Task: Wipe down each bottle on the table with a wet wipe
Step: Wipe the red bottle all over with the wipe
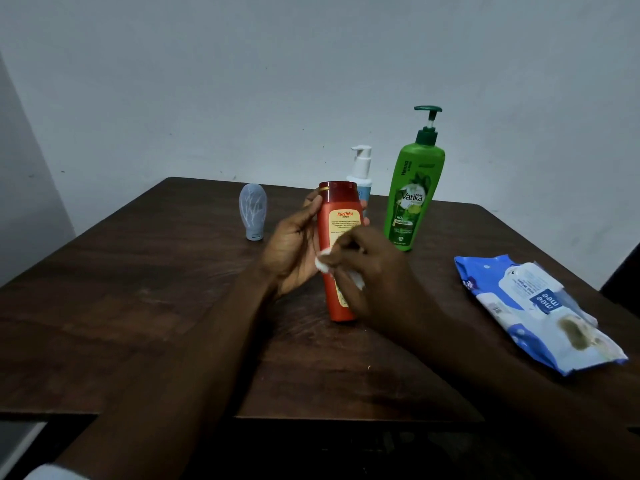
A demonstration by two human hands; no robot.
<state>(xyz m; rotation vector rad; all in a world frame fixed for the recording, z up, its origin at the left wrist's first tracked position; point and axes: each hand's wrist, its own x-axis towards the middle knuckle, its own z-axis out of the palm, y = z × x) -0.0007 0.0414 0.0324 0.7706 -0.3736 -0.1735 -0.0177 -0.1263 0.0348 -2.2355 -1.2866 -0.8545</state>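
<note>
**Desk:** Where are you at?

**Operator:** My left hand (294, 244) is wrapped round the back of the orange bottle (337, 216), fingertips up by the red cap. It holds the bottle upright between my two hands. My right hand (367, 271) is closed on a bunched wet wipe (323, 264) and presses it against the label side, about halfway down.

**Desk:** Is the base resting on the table (138, 306)?

**Operator:** I can't tell. It is either touching or just above, right in front of my right wrist.

**Desk:** How would you do this one properly?

**Operator:** I judge long strokes from cap to base will beat dabbing. I should also turn the bottle in my left hand so the side under my palm gets wiped. The grip needs to be firm, since damp plastic will likely turn slippery.

**Desk:** And the others?

**Operator:** The green pump bottle (412, 202) stands just beyond my right hand, and the white pump bottle (362, 164) is behind the orange one. The small grey bottle (253, 211) is beyond my left hand, to its outer side. The wipes pack (526, 299) lies well out past my right hand, should I want a fresh wipe.
</note>
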